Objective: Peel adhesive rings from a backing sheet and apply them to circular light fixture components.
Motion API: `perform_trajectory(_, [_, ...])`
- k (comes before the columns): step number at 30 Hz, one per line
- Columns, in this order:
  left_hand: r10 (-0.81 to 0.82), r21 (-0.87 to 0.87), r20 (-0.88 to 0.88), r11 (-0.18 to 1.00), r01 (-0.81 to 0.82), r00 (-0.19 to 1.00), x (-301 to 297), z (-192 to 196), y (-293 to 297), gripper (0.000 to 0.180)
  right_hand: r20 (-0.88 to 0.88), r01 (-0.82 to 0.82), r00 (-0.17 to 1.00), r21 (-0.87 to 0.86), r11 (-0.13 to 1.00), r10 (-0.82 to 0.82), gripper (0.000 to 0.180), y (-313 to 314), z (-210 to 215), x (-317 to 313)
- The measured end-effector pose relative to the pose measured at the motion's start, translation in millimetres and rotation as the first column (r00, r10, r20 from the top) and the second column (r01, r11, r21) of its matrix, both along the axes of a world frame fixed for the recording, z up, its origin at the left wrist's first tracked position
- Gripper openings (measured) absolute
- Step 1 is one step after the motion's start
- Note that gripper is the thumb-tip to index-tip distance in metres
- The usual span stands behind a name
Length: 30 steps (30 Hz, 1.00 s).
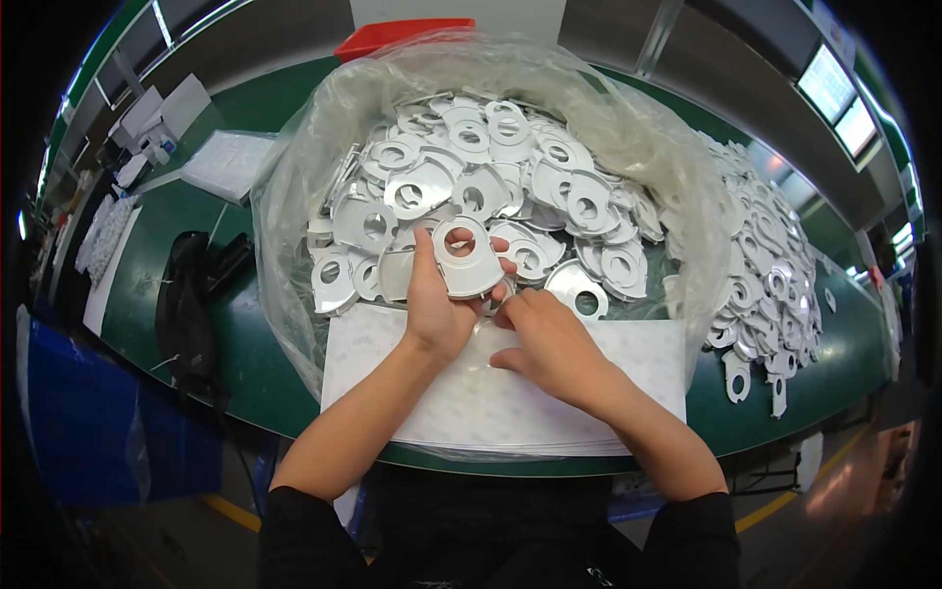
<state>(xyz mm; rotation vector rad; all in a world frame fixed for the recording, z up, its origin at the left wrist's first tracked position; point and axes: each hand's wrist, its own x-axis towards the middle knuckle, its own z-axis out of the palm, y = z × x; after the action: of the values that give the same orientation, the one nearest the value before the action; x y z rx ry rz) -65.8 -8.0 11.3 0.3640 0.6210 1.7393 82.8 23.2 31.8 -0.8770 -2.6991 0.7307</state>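
My left hand (439, 312) is closed around a flat white plastic part (468, 274) with a round hole and a stepped, rounded outline. Its thumb lies along the part's left side, and its fingertips show past the right edge. Just below and to the right, my right hand (551, 339) has its fingers bent toward the part's lower corner. The right thumb stands apart from those fingers, with nothing visible between them. Whether the right fingertips touch the part is hard to see. Behind both hands rises a heap of similar white parts (423, 190) inside a clear plastic bag (324, 128).
White sheets (510, 410) lie under my forearms on the green table (211, 344). More parts form a second pile (770, 265) on the right. A red tray (397, 35) is at the back; a dark cloth-like item (186, 304) and a white packet (229, 162) lie left.
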Motion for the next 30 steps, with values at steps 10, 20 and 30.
perform_trajectory(10, [-0.033,0.041,-0.048,0.999,0.035,0.998,2.0,-14.2,6.5,0.051,-0.005,-0.070,0.998,-0.009,0.998,0.070,0.030,1.6,-1.1,-0.2])
perform_trajectory(20, [-0.039,0.026,-0.112,0.999,0.042,0.993,3.6,-11.3,6.8,0.049,-0.086,-0.083,0.991,0.205,0.975,0.103,0.016,-14.6,-3.8,7.9])
perform_trajectory(30, [-0.045,-0.021,-0.126,0.999,0.042,0.991,5.1,-8.6,8.2,0.052,-0.119,-0.193,0.967,0.227,0.955,0.224,0.016,-8.0,11.2,18.2])
